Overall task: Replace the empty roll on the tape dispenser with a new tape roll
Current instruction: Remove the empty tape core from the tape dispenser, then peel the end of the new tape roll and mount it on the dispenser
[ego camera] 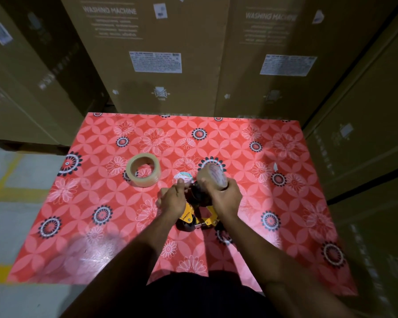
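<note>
Hands: right (225, 198) around blurred roll (213, 176), left (174, 198) on half-hidden dispenser (190, 214), grip unclear.

Overall illumination is dim and warm, with light falling from above. The red patterned table (274, 203) is the brightest surface; a soft glare patch sits at lower left of its top, and a brighter band runs along its upper right. The cardboard boxes (161, 53) in the upper frame are underlit, their printed text soft and partly illegible. Both forearms read as dark silhouettes in the lower centre, and the left hand (172, 198) and right hand (225, 198) show little detail. Wide-angle distortion bends the box edges outward at the frame sides. Blur and smearing are marked along the right and left margins; the centre is moderately sharp.
</note>
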A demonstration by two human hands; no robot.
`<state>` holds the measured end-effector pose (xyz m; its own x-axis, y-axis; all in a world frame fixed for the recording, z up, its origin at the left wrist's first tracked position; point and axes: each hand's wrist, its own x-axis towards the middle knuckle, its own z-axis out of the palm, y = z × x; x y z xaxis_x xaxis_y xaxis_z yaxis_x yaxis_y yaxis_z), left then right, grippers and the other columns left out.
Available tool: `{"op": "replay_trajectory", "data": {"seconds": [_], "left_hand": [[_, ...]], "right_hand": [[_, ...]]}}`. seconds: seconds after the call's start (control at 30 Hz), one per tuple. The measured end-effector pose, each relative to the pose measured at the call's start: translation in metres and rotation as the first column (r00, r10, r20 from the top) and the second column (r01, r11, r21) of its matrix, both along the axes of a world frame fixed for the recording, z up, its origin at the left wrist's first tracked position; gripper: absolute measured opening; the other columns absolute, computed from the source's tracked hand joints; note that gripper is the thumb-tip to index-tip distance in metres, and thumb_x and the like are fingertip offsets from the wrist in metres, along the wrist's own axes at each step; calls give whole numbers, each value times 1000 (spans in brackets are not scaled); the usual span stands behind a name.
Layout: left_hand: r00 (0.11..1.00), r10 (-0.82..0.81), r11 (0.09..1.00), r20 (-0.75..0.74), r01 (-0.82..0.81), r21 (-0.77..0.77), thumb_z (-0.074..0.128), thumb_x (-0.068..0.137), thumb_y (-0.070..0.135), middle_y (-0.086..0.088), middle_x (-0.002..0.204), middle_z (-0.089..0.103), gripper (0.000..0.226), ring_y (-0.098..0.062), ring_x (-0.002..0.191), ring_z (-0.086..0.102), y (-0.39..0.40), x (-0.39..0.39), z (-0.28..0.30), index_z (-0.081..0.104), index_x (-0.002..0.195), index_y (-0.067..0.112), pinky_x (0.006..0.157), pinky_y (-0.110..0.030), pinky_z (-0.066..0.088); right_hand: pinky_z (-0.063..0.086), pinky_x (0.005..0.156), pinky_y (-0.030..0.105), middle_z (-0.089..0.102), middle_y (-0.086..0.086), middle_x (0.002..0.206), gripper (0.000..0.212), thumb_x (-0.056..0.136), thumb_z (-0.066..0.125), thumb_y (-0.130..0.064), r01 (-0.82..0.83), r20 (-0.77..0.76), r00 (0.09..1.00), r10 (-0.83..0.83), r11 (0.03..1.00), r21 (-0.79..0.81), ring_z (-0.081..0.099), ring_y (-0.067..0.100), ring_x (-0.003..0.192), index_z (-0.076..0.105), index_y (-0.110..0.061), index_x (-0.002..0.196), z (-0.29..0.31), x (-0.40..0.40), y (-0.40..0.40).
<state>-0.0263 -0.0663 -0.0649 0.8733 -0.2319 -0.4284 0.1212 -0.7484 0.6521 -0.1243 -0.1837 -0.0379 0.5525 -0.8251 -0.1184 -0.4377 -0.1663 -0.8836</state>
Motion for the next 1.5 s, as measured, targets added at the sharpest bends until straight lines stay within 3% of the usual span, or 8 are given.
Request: {"op": "replay_trajectory", "data": {"seconds": [0.3, 0.4, 0.57, 0.83, 0.93, 1.03, 1.17, 1.5], "left_hand": [[997, -59, 998, 57, 58, 13, -15, 66, 98, -12, 120, 55, 118, -34, 118, 49, 1, 2, 2, 72, 114, 34, 103, -53, 45], [974, -187, 982, 125, 189, -4, 8, 94, 76, -2, 121, 69, 81, -27, 114, 46, 5, 5, 4, 71, 120, 33, 99, -47, 43], [933, -319, 944, 166, 328, -30, 56, 104, 30, -1, 116, 60, 20, -23, 109, 58, 29, 5, 5, 70, 117, 26, 98, -44, 50], [937, -345, 936, 64, 348, -56, 61, 100, 39, -5, 128, 50, 42, -24, 113, 57, 53, -12, 11, 52, 140, 32, 103, -47, 50], [939, -341, 935, -30, 336, -115, 69, 87, 43, -3, 139, 46, 65, -27, 119, 56, 60, -17, 7, 39, 145, 43, 105, -55, 49], [943, -330, 932, -51, 316, -177, 71, 85, 46, 4, 140, 43, 74, -26, 129, 51, 66, -22, 4, 32, 148, 50, 108, -58, 46], [949, -315, 925, -18, 303, -228, 63, 81, 68, 2, 151, 47, 75, -23, 132, 55, 69, -20, 0, 31, 148, 53, 107, -57, 49], [970, -231, 949, 74, 242, -202, 61, 101, 37, -5, 149, 51, 57, -21, 128, 55, 87, 1, 8, 37, 152, 26, 109, -51, 49]], "right_hand": [[47, 87, 15, 60, -7, 120, 82, 63, 83, -62, -107, 106, 988, 115, 991, -84, 58, 7, 112, 57, -20, 129, -13, -18, 5], [54, 72, 14, 69, 2, 120, 69, 72, 84, -50, 42, 146, 986, -84, 961, 273, 68, 21, 110, 59, -19, 128, -9, -18, -6], [51, 77, 26, 66, 2, 118, 81, 63, 94, -43, 16, -57, 998, -12, 997, 80, 66, 20, 101, 56, -15, 128, -7, -24, -57], [50, 104, 43, 51, 18, 140, 105, 63, 93, -51, 3, -249, 969, -4, 1000, -4, 57, 33, 126, 44, -4, 143, -10, -29, -100], [44, 92, 31, 45, 20, 143, 74, 88, 78, -29, 39, -214, 974, -79, 982, -183, 53, 32, 126, 42, -2, 146, 4, -43, -79], [43, 102, 37, 45, 11, 149, 58, 94, 68, -33, -456, -225, 890, 397, 769, -448, 43, 16, 128, 48, -20, 147, 16, -57, -50], [15, 124, 48, 29, 1, 167, 61, 98, 43, -55, -868, -548, 428, 719, 157, -472, 21, 25, 156, 37, -33, 154, -13, -60, -28], [28, 119, 53, 31, 0, 167, 58, 103, 39, -51, -604, -509, 767, 390, 705, -371, 26, 29, 154, 44, -20, 151, -19, -9, 51]]}}
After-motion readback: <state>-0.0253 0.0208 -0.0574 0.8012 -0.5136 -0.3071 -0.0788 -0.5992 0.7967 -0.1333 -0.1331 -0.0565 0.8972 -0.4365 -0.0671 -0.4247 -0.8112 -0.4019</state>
